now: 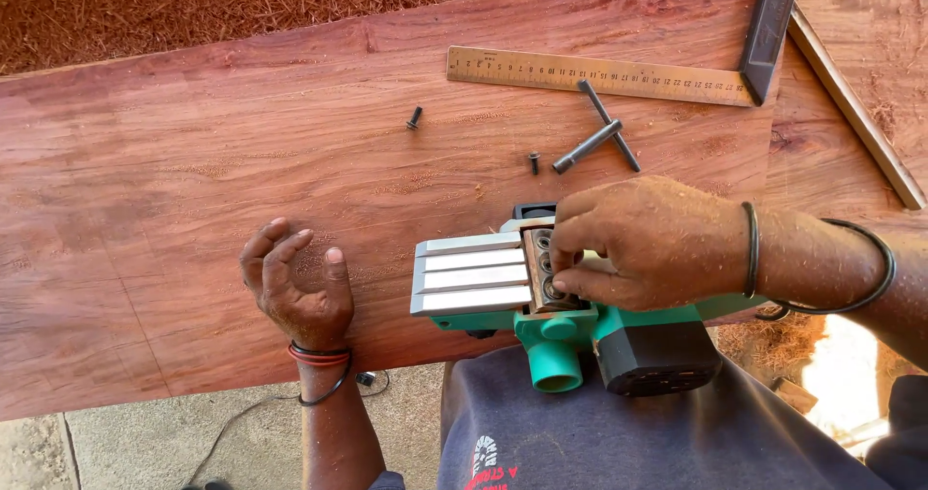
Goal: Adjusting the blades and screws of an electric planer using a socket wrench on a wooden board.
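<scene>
From the head camera we see 1 electric hand planer [541, 306] lying upside down at the near edge of a wide reddish wooden plank [193, 210], its ribbed silver sole plate facing up. Its body is teal green with a black block at the near side and 1 round teal dust port pointing toward us. Our right hand [643, 244] rests on the planer's cutter drum [549, 270], thumb and fingers pinched narrowly on the blade clamp there. Our left hand [298, 282] lies on the plank just left of the planer, palm up, fingers loosely curled and holding nothing. Farther up the plank we count 2 small dark bolts [415, 117], 1 black T-shaped wrench [599, 134] and 1 steel try square [599, 74] with a dark stock. Sawdust dusts the plank and our right hand.
</scene>
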